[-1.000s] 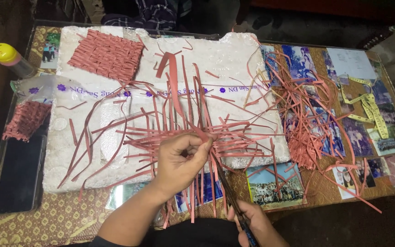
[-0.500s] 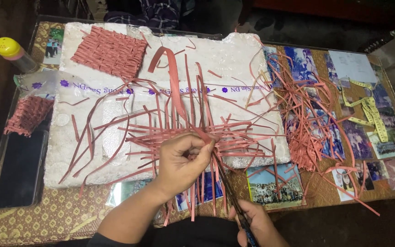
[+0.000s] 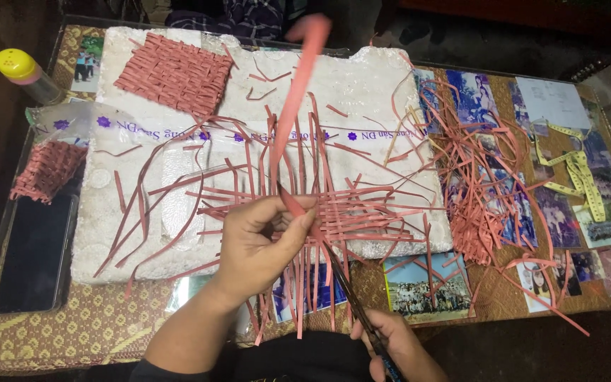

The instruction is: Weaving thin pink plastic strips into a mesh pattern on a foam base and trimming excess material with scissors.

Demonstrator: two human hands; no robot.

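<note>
Long pink paper strip (image 3: 298,92), draped over weave before, now lifted upright toward 12 o'clock. Left hand (image 3: 256,244) grip pinches its base above half-woven pink strip mat (image 3: 334,212) on white foam board (image 3: 362,92), mid-counter. Right hand (image 3: 394,346) at 6 o'clock, grip closed around dark scissors (image 3: 351,297).

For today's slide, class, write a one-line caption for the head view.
Left hand pinches a pink paper strip over a half-woven mat on a white foam board; right hand holds scissors.
</note>
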